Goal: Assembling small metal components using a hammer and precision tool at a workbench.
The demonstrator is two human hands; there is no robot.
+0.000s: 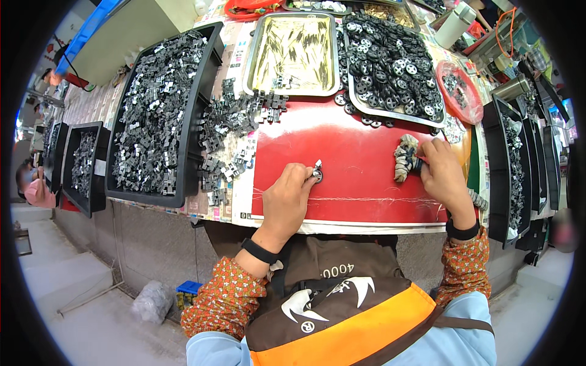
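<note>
On the red work mat (348,137), my left hand (288,194) pinches a small black wheel (317,174) with a light-coloured bit at its top. My right hand (444,172) is closed on a hammer-like tool (404,160) whose head is wrapped in pale cloth. A wrapped grey handle end sticks out past that hand's wrist side. The tool's head is a short way right of the wheel, apart from it. Beyond the mat, a metal tray (400,117) is heaped with black wheels, and some have spilled over its near edge.
A metal tray of thin pins (293,88) stands at the back. Left of it is a long black bin (183,198) of small dark plastic parts, with a loose pile (223,125) alongside. A red bowl (479,110) and more black bins (497,229) are at the right.
</note>
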